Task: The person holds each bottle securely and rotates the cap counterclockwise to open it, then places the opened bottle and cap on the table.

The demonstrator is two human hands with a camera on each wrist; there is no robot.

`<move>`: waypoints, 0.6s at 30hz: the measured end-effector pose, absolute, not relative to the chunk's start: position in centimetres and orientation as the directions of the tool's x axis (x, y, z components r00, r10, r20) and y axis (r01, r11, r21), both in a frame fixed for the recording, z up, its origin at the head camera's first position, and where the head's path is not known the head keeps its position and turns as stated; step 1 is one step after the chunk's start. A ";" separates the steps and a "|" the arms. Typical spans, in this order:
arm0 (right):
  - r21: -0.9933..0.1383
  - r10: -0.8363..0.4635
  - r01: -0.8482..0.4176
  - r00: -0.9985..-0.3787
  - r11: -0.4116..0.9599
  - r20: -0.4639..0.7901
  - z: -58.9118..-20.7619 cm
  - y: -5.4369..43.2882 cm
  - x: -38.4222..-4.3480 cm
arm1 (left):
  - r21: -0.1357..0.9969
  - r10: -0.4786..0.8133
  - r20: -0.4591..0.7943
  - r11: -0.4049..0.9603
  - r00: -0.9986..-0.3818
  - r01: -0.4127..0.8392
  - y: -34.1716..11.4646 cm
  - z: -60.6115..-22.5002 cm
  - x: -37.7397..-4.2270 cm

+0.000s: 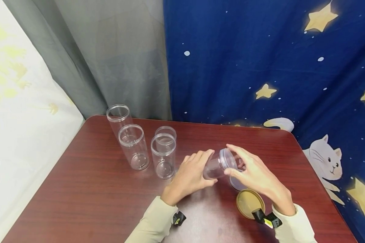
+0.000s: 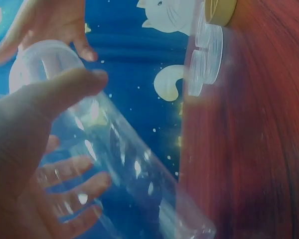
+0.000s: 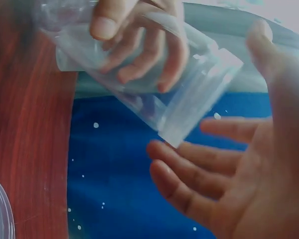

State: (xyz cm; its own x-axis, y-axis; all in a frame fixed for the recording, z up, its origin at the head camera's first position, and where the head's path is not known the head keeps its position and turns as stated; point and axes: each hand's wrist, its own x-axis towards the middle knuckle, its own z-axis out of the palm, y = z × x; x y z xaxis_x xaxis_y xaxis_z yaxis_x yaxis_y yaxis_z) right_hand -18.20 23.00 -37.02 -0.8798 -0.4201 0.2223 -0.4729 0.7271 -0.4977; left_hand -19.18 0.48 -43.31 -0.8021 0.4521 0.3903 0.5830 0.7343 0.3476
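My left hand [image 1: 190, 175] grips a clear plastic jar [image 1: 213, 167] around its body, holding it tilted over the table with its top end towards the right. A clear screw lid [image 3: 202, 99] sits on that end of the jar. My right hand [image 1: 255, 170] is spread around the lid, thumb on one side and fingers on the other. In the right wrist view its fingers [image 3: 204, 159] are loosely extended, fingertips right at the lid's edge. Under the right hand lie clear lids [image 2: 214, 55] and a gold lid [image 1: 250, 204].
Several tall clear jars without lids stand to the left, including a front one [image 1: 134, 148], one at the back corner [image 1: 118, 116] and a middle one [image 1: 163, 157]. The brown table [image 1: 88, 189] ends at grey and blue curtains [image 1: 216, 67].
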 end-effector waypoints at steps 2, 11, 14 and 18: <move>-0.490 -0.387 -0.441 -0.897 0.752 0.214 -37.0 22.8 -18.4 | 0.307 0.438 0.417 0.757 -0.796 0.577 0.7 -43.2 -19.1; -0.493 -0.364 -0.367 -0.925 0.789 0.107 -36.2 22.7 -18.3 | 0.237 0.412 0.496 0.783 -0.765 0.575 1.0 -43.5 -19.0; -0.494 -0.361 -0.365 -0.926 0.789 0.109 -36.0 22.6 -18.2 | 0.257 0.412 0.490 0.774 -0.769 0.578 1.1 -43.6 -18.9; -0.506 -0.361 -0.360 -0.927 0.783 0.101 -36.0 22.6 -18.0 | 0.291 0.414 0.476 0.759 -0.776 0.583 1.1 -43.7 -18.8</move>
